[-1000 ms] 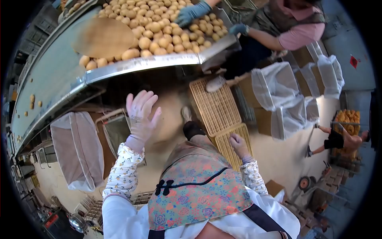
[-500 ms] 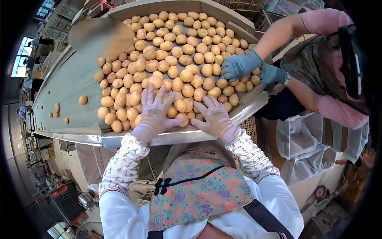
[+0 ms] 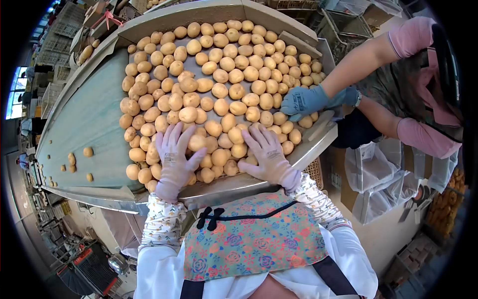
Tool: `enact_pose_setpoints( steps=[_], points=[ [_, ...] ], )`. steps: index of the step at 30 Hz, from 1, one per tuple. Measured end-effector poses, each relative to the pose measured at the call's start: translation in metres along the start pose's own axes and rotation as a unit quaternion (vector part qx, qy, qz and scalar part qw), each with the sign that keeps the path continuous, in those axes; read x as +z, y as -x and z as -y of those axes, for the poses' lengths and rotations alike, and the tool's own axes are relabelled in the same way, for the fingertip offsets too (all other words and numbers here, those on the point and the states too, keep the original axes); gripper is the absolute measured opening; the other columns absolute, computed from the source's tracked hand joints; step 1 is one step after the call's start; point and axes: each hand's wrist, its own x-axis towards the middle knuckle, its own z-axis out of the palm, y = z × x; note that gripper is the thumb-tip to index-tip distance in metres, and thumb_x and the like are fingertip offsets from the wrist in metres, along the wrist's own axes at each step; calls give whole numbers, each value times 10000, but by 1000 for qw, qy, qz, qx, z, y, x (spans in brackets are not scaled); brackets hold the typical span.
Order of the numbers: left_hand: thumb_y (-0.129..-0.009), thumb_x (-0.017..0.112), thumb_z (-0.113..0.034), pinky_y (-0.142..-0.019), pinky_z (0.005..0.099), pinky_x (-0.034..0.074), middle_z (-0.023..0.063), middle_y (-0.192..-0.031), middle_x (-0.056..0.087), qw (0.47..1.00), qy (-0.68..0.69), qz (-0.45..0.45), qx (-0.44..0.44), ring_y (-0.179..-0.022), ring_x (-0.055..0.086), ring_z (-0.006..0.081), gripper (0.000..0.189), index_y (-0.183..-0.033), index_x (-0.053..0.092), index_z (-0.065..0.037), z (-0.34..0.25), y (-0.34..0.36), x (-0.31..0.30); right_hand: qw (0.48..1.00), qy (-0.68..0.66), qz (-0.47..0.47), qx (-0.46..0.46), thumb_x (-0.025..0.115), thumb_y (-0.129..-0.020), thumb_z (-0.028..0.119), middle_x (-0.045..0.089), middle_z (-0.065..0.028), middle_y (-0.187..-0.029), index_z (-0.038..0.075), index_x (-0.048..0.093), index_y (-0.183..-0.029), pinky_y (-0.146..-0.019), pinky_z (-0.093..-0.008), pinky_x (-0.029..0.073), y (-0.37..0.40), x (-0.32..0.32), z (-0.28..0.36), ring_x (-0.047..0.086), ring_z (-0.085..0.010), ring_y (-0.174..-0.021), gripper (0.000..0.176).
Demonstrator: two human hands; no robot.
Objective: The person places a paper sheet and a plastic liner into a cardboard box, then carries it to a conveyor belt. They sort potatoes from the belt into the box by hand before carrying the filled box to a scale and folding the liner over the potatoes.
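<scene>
Many round yellow potatoes (image 3: 219, 90) cover the sorting table in a loose layer. My left hand (image 3: 176, 153), in a thin pale glove, lies on the potatoes along the near edge. Its fingers are spread and the thumb points right, with a potato (image 3: 197, 143) beside it. Farther right, my right hand (image 3: 268, 155), gloved alike, rests palm down over the near potatoes, fingers apart. Neither hand is closed around a potato, though both touch some. What lies under the palms is hidden.
A green conveyor belt (image 3: 89, 114) with a few scattered potatoes runs in from the left. A metal rim (image 3: 219, 188) borders the near side. At right, a co-worker's blue-gloved hand (image 3: 304, 101) reaches onto the potatoes. Plastic-lined boxes (image 3: 371, 167) stand below.
My left hand has shifted left and my right hand has moved slightly over the potatoes. The view has tilted. The co-worker's gloved hands have drawn closer together.
</scene>
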Motion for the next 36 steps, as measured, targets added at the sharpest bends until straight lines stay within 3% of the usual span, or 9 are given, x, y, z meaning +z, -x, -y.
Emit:
enact_pose_setpoints(
  steps=[3, 4, 7, 11, 16, 19, 25, 32, 36],
  points=[
    [-787, 793, -342, -1146, 547, 240, 128, -1325, 570, 998, 31, -60, 18, -1280, 495, 329, 578, -1276, 602, -100, 9, -4, 2, 994, -47, -2, 97, 698, -819, 330, 522, -210, -1264, 32, 542, -1309, -980, -531, 418, -26, 12, -28, 513, -424, -1163, 594],
    [-774, 803, -281, -1146, 547, 251, 111, -1291, 594, 997, 66, -47, -1, -1261, 521, 314, 536, -1230, 603, -82, 13, -7, -2, 985, 67, -150, 59, 700, -820, 317, 538, -203, -1233, 59, 555, -1317, -948, -523, 435, -36, 14, -32, 525, -409, -1143, 579],
    [-777, 767, -202, -1148, 547, 260, 113, -1274, 610, 990, 107, -90, -24, -1243, 541, 307, 501, -1233, 603, -73, 12, -9, -9, 994, -18, 1, -104, 699, -822, 256, 549, -200, -1188, 36, 545, -1323, -912, -501, 448, -45, 12, 5, 533, -396, -1087, 569],
    [-797, 688, -85, -1154, 547, 259, 123, -1268, 621, 985, 120, -118, -31, -1229, 554, 309, 435, -1224, 606, -53, 25, -7, -10, 999, 25, -20, 44, 720, -810, 237, 549, -201, -1222, 50, 631, -1216, -887, -460, 462, -56, 13, -15, 542, -381, -1137, 456],
    [-870, 615, -3, -866, 336, 509, 109, -1165, 646, 949, 219, -178, -137, -1004, 612, 208, 438, -1305, 590, -37, 18, -5, -6, 990, -131, 46, 10, 703, -841, 221, 663, -115, -948, 42, 645, -1019, -799, -458, 472, -44, 11, -17, 607, -326, -938, 259],
    [-885, 620, -6, -756, 279, 516, 83, -1071, 645, 927, 286, -134, -202, -885, 612, 144, 422, -1305, 594, -35, 10, -3, -6, 986, 86, -141, 7, 684, -862, 321, 683, -99, -922, 56, 651, -1022, -822, -446, 473, -104, 31, -37, 638, -310, -961, 311],
    [-936, 607, -19, -873, 257, 494, 48, -1044, 650, 899, 365, -86, -227, -985, 599, 111, 418, -1351, 561, -15, 10, 6, -9, 951, 228, 126, 167, 689, -810, 519, 694, -120, -952, 51, 665, -1032, -861, -438, 490, -153, 41, -35, 642, -316, -973, 519],
    [-804, 818, -262, -858, 350, 555, 209, -1333, 548, 822, 536, 33, -190, -1035, 639, 220, 930, -1541, 302, -27, -49, -16, 1, 990, -122, -9, -67, 770, -697, 189, 577, -113, -1043, 148, 637, -1196, -889, -442, 418, -92, 7, 34, 513, -330, -1010, 518],
    [-822, 789, -241, -843, 348, 557, 130, -1080, 671, 869, 450, 48, -200, -995, 675, 219, 562, -1270, 543, -6, -62, -31, -7, 975, -209, -23, -74, 793, -669, 142, 573, -98, -1064, 114, 632, -1236, -919, -417, 421, -73, 3, 47, 511, -312, -1022, 590]
  ],
)
